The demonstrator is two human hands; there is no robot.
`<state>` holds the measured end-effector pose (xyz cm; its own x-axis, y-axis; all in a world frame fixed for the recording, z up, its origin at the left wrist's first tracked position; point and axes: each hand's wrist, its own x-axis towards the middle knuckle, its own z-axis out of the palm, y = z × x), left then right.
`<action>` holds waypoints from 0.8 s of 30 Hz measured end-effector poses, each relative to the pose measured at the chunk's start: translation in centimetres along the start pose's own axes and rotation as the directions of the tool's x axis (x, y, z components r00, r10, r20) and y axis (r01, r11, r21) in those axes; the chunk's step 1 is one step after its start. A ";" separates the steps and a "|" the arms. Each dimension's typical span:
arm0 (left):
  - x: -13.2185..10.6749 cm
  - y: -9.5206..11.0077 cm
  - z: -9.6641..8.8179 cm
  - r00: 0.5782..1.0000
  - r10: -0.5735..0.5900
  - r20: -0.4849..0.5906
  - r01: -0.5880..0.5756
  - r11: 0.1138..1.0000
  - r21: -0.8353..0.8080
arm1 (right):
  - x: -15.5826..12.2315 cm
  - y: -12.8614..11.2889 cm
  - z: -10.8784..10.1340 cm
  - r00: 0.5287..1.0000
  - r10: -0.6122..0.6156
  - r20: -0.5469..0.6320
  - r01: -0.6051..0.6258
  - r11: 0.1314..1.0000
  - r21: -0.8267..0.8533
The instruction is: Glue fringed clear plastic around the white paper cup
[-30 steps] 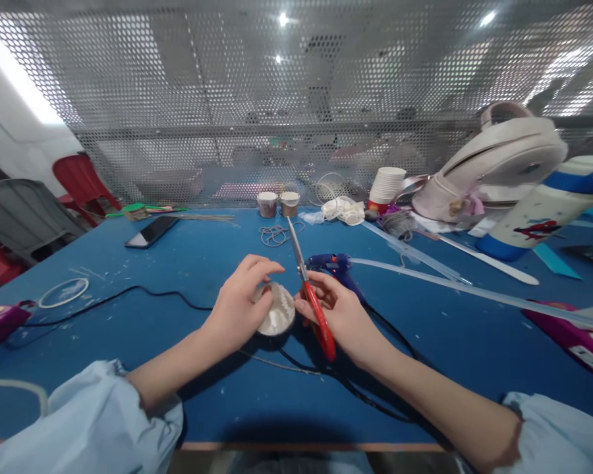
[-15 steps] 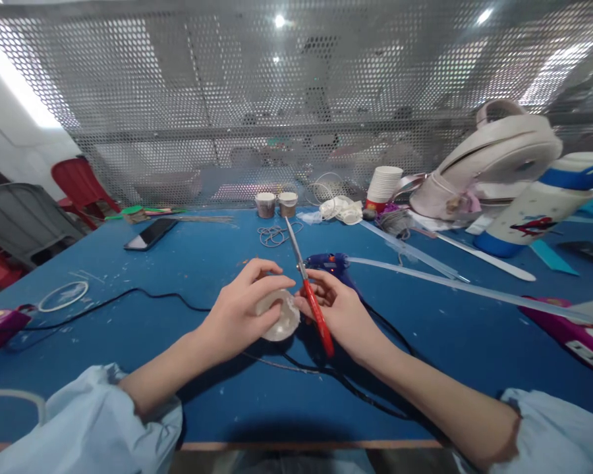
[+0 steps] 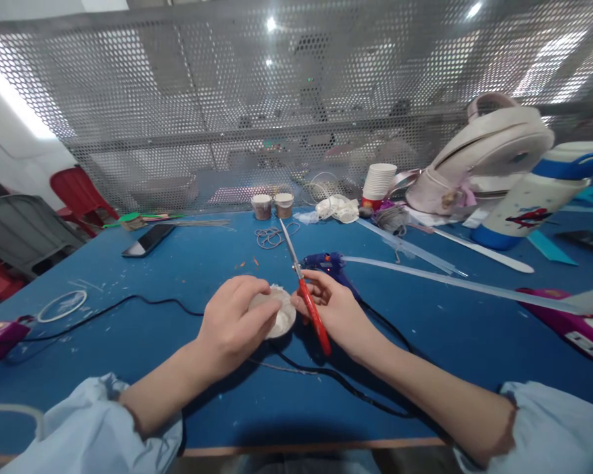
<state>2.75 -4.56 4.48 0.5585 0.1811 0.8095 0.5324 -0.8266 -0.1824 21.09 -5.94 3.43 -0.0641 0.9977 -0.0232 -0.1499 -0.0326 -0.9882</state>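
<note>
My left hand (image 3: 240,313) is curled over a small, shallow white cup-like piece (image 3: 282,321) with a ragged rim, gripping it at its left side. The fingers cover part of its inside. My right hand (image 3: 333,308) holds red-handled scissors (image 3: 312,313), their blades together and pointing away from me. Its fingertips are close to the right edge of the white piece; whether they touch it I cannot tell. Just beyond the right hand lies a dark blue glue gun (image 3: 321,261) with a long translucent glue stick (image 3: 425,271) at its back.
A black cord (image 3: 153,298) crosses the blue table (image 3: 217,415). At the back stand two small cups (image 3: 261,208) and stacked paper cups (image 3: 379,183). A phone (image 3: 149,240) and white ring (image 3: 62,306) lie left. A bottle (image 3: 528,204) and bag (image 3: 484,155) stand right.
My left fingers have curled lower over the white piece, and its opening has tilted. The right hand still holds the scissors in nearly the same place. The view has shifted slightly.
</note>
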 end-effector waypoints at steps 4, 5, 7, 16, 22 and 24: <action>0.0 0.5 -0.5 0.998 0.058 0.033 -0.058 0.998 -0.009 | 0.1 0.1 0.0 1.000 0.000 0.008 0.000 1.000 0.010; -0.1 0.6 -0.5 0.997 0.061 0.051 -0.061 0.998 -0.015 | 0.1 0.1 0.0 1.000 -0.002 0.013 0.002 1.000 0.013; -0.1 0.7 -0.5 0.995 0.060 0.074 -0.058 0.998 -0.022 | 0.2 0.2 -0.1 1.000 -0.009 0.022 0.009 1.000 0.018; -0.5 1.1 -0.1 0.993 -0.009 0.121 0.020 0.996 -0.086 | 0.2 0.3 -0.3 0.999 -0.005 0.038 0.005 1.000 -0.021; -0.6 1.5 0.0 0.990 -0.087 0.114 0.097 0.991 -0.088 | -0.7 -1.2 -0.5 1.000 -0.009 0.009 0.010 0.996 -0.093; -0.5 1.7 -0.1 0.986 -0.112 0.121 0.123 0.989 -0.086 | -2.1 -2.5 -0.8 1.000 -0.013 0.005 0.014 0.992 -0.125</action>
<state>3.30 -6.08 3.84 0.5677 0.3358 0.7517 0.5403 -0.8408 -0.0325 22.44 -7.94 5.83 -0.0666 0.9977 -0.0094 -0.0266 -0.0112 -0.9996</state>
